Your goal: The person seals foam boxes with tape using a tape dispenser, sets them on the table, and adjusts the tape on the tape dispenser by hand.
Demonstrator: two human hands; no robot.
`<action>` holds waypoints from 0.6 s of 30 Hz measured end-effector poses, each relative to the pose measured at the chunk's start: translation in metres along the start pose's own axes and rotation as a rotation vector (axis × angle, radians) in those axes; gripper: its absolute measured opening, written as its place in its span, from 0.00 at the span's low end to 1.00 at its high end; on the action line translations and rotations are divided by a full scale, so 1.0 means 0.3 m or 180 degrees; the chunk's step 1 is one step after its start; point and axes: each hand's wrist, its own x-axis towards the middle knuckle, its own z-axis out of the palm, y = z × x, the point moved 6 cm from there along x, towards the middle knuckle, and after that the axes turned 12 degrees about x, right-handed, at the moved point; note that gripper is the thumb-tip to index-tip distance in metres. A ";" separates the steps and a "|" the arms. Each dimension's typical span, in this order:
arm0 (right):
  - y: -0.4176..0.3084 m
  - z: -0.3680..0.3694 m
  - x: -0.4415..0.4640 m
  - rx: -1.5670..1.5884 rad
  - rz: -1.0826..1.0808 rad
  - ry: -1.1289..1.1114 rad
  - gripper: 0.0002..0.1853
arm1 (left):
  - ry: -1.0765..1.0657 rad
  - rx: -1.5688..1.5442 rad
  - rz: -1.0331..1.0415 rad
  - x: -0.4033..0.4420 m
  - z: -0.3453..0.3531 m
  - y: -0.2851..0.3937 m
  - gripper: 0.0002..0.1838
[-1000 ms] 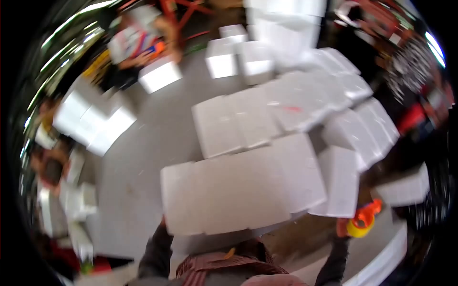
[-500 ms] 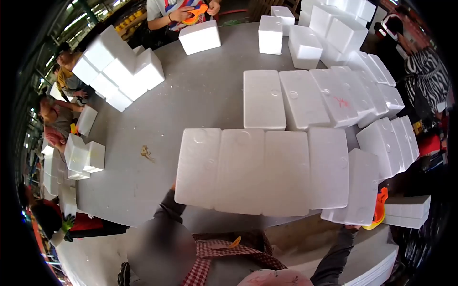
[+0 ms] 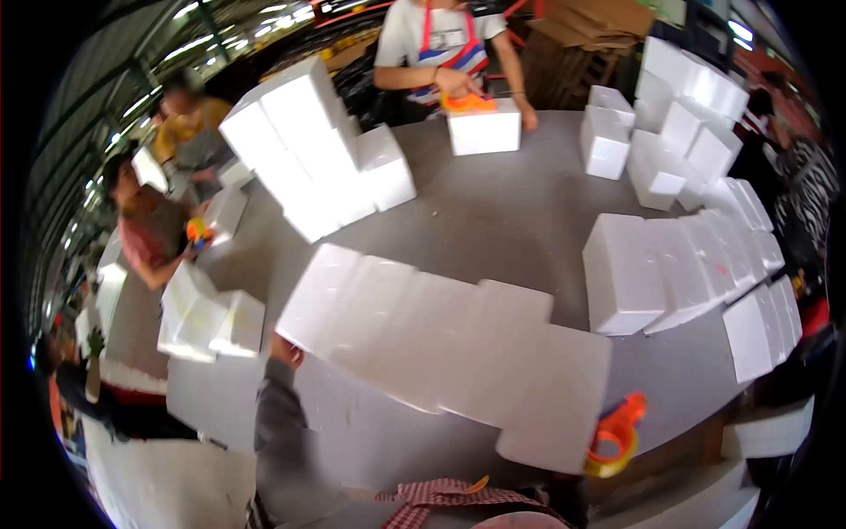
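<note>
A joined row of several white foam boxes lies in front of me, slanting down from left to right. My left hand grips the lower corner of its leftmost box, fingers curled in. At the row's right end, beside the last box, is an orange tape dispenser with a yellow roll. My right hand is hidden by the boxes; only the dark sleeve shows below them, close to the dispenser, so its grip cannot be made out.
More white boxes stand at the right, back right and upper left of the grey table. Across it, a person holds an orange dispenser on a box. Other people are at the left and far right.
The front row has moved left and turned, away from the boxes at the right, with one more box at its right end. My left hand has moved left with it; the dispenser also shifted left.
</note>
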 end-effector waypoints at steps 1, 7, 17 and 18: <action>0.112 0.060 0.037 0.0053 0.0140 -0.0061 0.18 | -0.0476 0.0069 0.0408 -0.064 0.016 0.075 0.29; 0.563 0.334 0.443 -0.0005 0.0330 -0.0331 0.18 | 0.0197 -0.1552 0.1600 0.198 -0.010 0.182 0.35; 0.361 0.376 0.597 0.2615 0.1880 -0.1011 0.26 | -0.1250 0.0280 0.1647 -0.844 0.768 -0.291 0.09; 0.248 0.315 0.544 0.2684 0.1826 -0.1298 0.27 | -0.1807 0.0802 0.1330 -0.949 0.885 -0.311 0.08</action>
